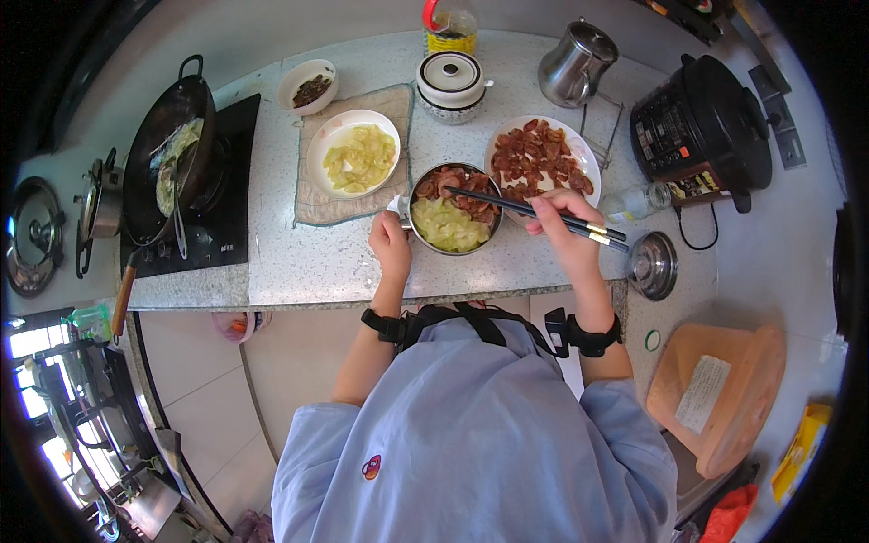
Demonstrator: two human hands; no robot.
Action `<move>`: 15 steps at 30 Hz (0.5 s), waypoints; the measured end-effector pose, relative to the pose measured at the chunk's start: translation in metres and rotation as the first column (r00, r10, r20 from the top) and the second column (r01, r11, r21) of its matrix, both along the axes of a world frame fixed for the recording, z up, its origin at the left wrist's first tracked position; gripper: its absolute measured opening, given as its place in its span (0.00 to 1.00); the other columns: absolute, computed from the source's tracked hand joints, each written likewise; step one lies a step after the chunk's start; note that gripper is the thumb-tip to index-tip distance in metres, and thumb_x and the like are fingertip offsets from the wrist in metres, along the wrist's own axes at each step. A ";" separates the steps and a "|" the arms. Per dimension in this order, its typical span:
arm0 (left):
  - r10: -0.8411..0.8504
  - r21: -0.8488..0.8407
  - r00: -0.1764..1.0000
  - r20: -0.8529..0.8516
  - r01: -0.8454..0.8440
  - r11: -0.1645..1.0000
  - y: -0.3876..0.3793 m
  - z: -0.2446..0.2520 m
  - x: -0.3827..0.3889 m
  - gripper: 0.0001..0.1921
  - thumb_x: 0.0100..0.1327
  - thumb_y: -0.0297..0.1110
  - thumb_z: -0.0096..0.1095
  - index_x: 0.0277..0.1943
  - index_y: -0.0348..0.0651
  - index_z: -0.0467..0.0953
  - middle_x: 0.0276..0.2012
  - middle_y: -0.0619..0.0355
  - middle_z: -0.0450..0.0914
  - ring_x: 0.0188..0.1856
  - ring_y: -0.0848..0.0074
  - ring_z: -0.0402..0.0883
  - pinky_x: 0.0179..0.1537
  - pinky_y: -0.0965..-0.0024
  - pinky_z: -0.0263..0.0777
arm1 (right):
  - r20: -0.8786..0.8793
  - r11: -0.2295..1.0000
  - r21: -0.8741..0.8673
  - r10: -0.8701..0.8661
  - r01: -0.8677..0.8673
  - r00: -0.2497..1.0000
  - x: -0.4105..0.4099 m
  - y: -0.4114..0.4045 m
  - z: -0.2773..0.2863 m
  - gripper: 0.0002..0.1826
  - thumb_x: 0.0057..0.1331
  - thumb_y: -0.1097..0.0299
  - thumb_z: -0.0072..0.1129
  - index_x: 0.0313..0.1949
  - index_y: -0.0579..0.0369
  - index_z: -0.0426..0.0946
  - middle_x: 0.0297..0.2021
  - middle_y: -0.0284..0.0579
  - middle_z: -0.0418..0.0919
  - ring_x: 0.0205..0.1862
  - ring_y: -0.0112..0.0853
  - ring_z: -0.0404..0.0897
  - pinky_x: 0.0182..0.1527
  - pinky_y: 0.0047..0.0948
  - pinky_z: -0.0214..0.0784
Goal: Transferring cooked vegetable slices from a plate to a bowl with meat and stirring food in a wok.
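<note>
My left hand [392, 248] is closed on the handle of a round metal bowl [456, 253]. Sliced reddish meat [461, 182] fills the bowl's far and right part, pale green vegetable slices [448, 227] its near left part. In my right hand [565, 227] is a pair of black chopsticks [502, 201], their tips over the meat in the bowl. Right behind the bowl, a white plate [589, 163] holds more sliced meat. To the left, a white plate [316, 163] of pale green slices lies on a checked cloth [326, 212].
A wok [142, 129] with food and a metal turner stands on the cooktop at left. Behind are a small bowl [288, 81], a lidded jar [449, 88] and a steel pitcher [577, 64]. Right are a glass jar [635, 202], a black electric cooker [719, 129] and a metal lid [653, 266].
</note>
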State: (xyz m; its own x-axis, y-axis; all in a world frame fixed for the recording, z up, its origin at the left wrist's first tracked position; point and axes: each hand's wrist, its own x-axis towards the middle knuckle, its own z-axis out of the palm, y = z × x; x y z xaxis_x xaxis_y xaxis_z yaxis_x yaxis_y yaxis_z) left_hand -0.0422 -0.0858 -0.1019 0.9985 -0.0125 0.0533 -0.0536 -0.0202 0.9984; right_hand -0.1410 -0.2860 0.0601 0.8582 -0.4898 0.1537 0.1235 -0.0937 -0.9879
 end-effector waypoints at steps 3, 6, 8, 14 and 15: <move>0.007 0.002 1.000 0.009 -0.007 1.000 -0.001 0.004 -0.001 0.16 0.64 0.39 0.37 0.26 0.39 0.67 0.19 0.66 0.64 0.18 0.88 0.60 0.18 0.83 0.56 | 0.008 1.000 0.019 -0.004 0.004 1.000 0.007 0.003 -0.007 0.06 0.56 0.76 0.54 0.23 0.63 0.69 0.21 0.39 0.73 0.19 0.21 0.74 0.22 0.16 0.66; 0.002 -0.010 1.000 -0.026 -0.002 1.000 0.000 0.002 -0.001 0.16 0.64 0.39 0.37 0.26 0.39 0.66 0.19 0.66 0.64 0.18 0.88 0.60 0.18 0.83 0.56 | 0.028 0.996 0.048 -0.074 0.073 0.997 0.003 0.003 -0.003 0.06 0.56 0.75 0.54 0.23 0.63 0.69 0.21 0.39 0.73 0.19 0.22 0.74 0.22 0.16 0.67; 0.004 0.021 1.000 0.026 -0.004 1.000 0.003 -0.008 0.002 0.16 0.65 0.39 0.37 0.26 0.39 0.66 0.19 0.65 0.64 0.18 0.88 0.60 0.18 0.83 0.57 | 0.015 0.990 0.059 -0.127 0.126 0.992 0.001 0.000 0.001 0.08 0.57 0.73 0.53 0.23 0.63 0.68 0.20 0.39 0.73 0.19 0.22 0.74 0.22 0.17 0.67; 0.008 -0.022 0.999 -0.042 -0.009 1.000 -0.001 0.004 -0.002 0.17 0.65 0.40 0.37 0.26 0.38 0.66 0.19 0.65 0.64 0.18 0.87 0.61 0.18 0.83 0.57 | -0.067 0.979 0.021 -0.200 0.202 0.978 -0.010 -0.011 0.004 0.10 0.57 0.70 0.54 0.22 0.61 0.68 0.16 0.38 0.72 0.17 0.22 0.73 0.21 0.16 0.66; 0.009 -0.022 0.999 -0.040 -0.010 1.000 0.000 0.003 -0.002 0.17 0.65 0.40 0.37 0.26 0.38 0.66 0.19 0.65 0.64 0.18 0.87 0.61 0.18 0.83 0.57 | -0.093 0.967 -0.002 -0.253 0.254 0.963 -0.014 -0.013 0.007 0.10 0.57 0.69 0.55 0.21 0.60 0.68 0.15 0.38 0.72 0.16 0.22 0.73 0.21 0.16 0.65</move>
State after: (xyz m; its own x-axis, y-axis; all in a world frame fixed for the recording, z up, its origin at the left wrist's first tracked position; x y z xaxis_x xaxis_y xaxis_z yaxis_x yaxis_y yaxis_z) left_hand -0.0437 -0.0863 -0.0985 0.9999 -0.0021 0.0133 -0.0133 0.0015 0.9999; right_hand -0.1552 -0.2989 0.0672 0.7161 -0.6940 0.0741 0.0059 -0.1002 -0.9950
